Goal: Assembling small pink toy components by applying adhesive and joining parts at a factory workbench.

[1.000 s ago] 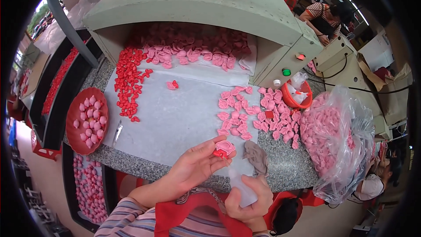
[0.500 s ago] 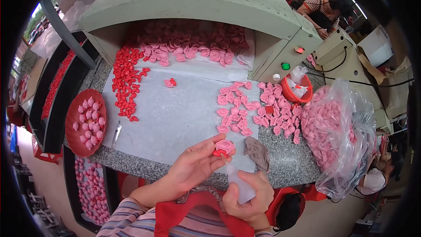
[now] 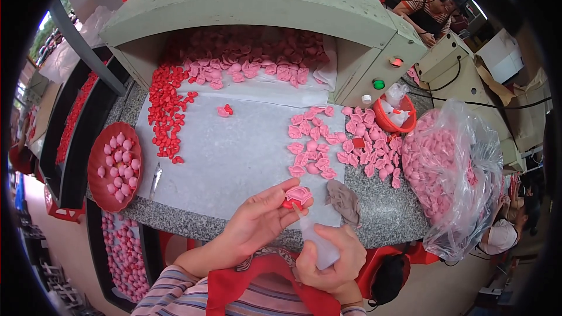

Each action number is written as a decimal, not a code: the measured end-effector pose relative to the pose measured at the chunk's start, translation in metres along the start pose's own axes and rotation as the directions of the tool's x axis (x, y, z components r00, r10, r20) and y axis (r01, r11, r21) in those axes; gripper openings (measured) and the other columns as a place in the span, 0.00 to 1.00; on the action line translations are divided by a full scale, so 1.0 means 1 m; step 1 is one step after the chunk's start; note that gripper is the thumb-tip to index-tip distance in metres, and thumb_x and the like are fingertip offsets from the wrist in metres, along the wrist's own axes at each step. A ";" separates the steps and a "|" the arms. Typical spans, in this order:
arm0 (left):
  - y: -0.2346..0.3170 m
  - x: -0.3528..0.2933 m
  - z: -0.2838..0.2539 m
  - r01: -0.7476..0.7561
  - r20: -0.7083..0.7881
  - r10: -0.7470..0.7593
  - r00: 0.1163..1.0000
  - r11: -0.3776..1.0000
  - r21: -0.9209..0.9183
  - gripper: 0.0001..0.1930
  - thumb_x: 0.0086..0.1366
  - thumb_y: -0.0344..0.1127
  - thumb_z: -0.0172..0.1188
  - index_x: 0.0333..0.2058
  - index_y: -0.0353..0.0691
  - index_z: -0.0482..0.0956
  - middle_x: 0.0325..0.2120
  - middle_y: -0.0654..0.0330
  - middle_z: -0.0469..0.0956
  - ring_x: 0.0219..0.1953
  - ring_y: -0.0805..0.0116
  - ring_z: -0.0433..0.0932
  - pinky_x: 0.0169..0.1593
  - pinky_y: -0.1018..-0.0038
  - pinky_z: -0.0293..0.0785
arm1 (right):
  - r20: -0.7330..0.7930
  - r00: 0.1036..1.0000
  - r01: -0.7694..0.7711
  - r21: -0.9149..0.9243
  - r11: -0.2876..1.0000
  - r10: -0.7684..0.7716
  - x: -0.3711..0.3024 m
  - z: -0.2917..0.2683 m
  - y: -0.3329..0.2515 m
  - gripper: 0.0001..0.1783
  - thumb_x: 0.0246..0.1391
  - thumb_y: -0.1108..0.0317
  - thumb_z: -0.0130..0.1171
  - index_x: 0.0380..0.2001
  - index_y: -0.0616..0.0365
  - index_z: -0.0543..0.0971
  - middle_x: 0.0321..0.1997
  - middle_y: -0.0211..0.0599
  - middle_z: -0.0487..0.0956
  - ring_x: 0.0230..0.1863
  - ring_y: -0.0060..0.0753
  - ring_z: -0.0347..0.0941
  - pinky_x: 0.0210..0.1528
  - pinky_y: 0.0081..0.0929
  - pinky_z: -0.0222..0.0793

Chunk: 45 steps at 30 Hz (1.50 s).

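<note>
My left hand [image 3: 262, 215] is closed in a pinch on a small pink molded piece with a red part [image 3: 297, 196], held over the near edge of the white sheet. My right hand [image 3: 335, 260] wraps round a translucent white squeeze bottle [image 3: 319, 244]. The bottle's narrow tip points up at the red part's underside, touching or very close; I cannot tell which. Loose pink pieces [image 3: 313, 146] lie to the right on the sheet, and red pieces [image 3: 167, 111] are heaped at its left. One joined pink-and-red piece [image 3: 225, 110] sits alone near the middle.
A pale green metal housing [image 3: 252, 11] arches over the back. A red dish [image 3: 114, 196] of pink balls stands left, beside a metal blade-like tool [image 3: 156, 180]. At right are a grey cloth [image 3: 344, 202], an orange basket [image 3: 386, 122] and a clear plastic bag [image 3: 468, 158] of pink pieces.
Both hands stay nearly in place. The bottle tip has shifted slightly against the red part, and the view has moved a little.
</note>
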<state>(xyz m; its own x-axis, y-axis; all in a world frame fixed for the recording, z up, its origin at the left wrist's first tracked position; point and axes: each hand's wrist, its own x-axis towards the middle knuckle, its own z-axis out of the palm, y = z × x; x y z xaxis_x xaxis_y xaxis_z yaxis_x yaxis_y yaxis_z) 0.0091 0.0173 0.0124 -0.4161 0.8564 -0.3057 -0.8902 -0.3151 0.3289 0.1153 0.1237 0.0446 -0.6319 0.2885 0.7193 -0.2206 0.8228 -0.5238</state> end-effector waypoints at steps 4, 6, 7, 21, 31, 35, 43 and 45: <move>-0.002 0.000 0.002 0.005 -0.014 -0.005 1.000 1.000 0.011 0.24 0.63 0.39 0.49 0.55 0.34 0.59 0.45 0.52 0.71 0.46 0.61 0.72 0.53 0.70 0.67 | 0.008 1.000 -0.010 0.010 1.000 0.010 0.001 -0.003 0.000 0.17 0.33 0.75 0.59 0.32 0.66 0.72 0.20 0.35 0.74 0.11 0.26 0.62 0.13 0.19 0.56; -0.001 0.000 0.002 0.008 -0.009 -0.008 1.000 1.000 0.013 0.24 0.63 0.39 0.49 0.54 0.34 0.59 0.45 0.52 0.71 0.46 0.61 0.72 0.53 0.70 0.67 | 0.005 1.000 -0.011 0.003 1.000 0.011 0.000 -0.003 -0.001 0.17 0.33 0.75 0.59 0.32 0.66 0.72 0.20 0.35 0.74 0.11 0.26 0.62 0.13 0.19 0.55; 0.000 -0.001 0.000 0.008 -0.006 -0.008 1.000 1.000 0.005 0.24 0.63 0.39 0.49 0.54 0.34 0.60 0.45 0.52 0.71 0.46 0.61 0.72 0.53 0.69 0.67 | 0.005 1.000 -0.009 -0.007 1.000 0.009 0.000 -0.002 -0.002 0.17 0.33 0.75 0.59 0.32 0.65 0.72 0.20 0.35 0.74 0.11 0.26 0.62 0.13 0.19 0.55; -0.001 -0.002 -0.001 0.025 -0.006 -0.024 1.000 1.000 0.011 0.23 0.63 0.40 0.50 0.54 0.35 0.61 0.46 0.52 0.70 0.48 0.61 0.70 0.52 0.70 0.66 | 0.015 1.000 -0.008 0.007 1.000 0.008 0.001 -0.005 -0.003 0.16 0.33 0.75 0.59 0.31 0.64 0.73 0.18 0.33 0.73 0.11 0.27 0.62 0.13 0.19 0.56; -0.001 -0.003 -0.002 0.035 -0.019 -0.035 0.999 0.999 0.027 0.24 0.63 0.40 0.49 0.54 0.35 0.60 0.46 0.52 0.70 0.46 0.61 0.71 0.52 0.68 0.66 | 0.058 0.997 -0.047 -0.010 0.999 0.047 -0.003 -0.006 -0.005 0.17 0.33 0.74 0.57 0.33 0.63 0.71 0.24 0.36 0.74 0.14 0.32 0.64 0.16 0.24 0.60; -0.001 -0.004 0.001 0.031 -0.032 -0.030 0.999 0.999 0.037 0.24 0.63 0.41 0.49 0.55 0.35 0.59 0.46 0.52 0.69 0.45 0.61 0.72 0.52 0.68 0.66 | 0.051 0.997 -0.050 -0.012 0.999 0.051 -0.003 -0.008 -0.006 0.17 0.33 0.74 0.57 0.33 0.63 0.71 0.24 0.36 0.74 0.14 0.32 0.64 0.16 0.23 0.60; -0.003 -0.004 0.000 0.035 -0.034 -0.034 0.999 0.999 0.038 0.24 0.63 0.41 0.50 0.54 0.36 0.61 0.47 0.52 0.69 0.46 0.61 0.71 0.52 0.67 0.66 | 0.052 0.997 -0.057 -0.013 0.998 0.057 -0.003 -0.007 -0.006 0.18 0.32 0.75 0.57 0.33 0.62 0.71 0.24 0.37 0.73 0.14 0.32 0.63 0.16 0.24 0.60; -0.003 -0.005 0.000 0.036 -0.030 -0.035 0.999 0.999 0.041 0.23 0.63 0.41 0.50 0.53 0.37 0.61 0.47 0.52 0.69 0.46 0.61 0.71 0.52 0.67 0.66 | 0.045 0.997 -0.060 -0.016 0.998 0.061 -0.003 -0.008 -0.005 0.18 0.32 0.75 0.57 0.33 0.62 0.71 0.24 0.37 0.73 0.14 0.32 0.64 0.16 0.24 0.61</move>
<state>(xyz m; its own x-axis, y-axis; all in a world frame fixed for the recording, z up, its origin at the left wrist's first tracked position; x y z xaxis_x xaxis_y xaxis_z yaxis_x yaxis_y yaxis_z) 0.0133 0.0142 0.0131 -0.3903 0.8543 -0.3432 -0.8963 -0.2674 0.3538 0.1241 0.1225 0.0484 -0.6771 0.3158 0.6647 -0.1699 0.8117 -0.5588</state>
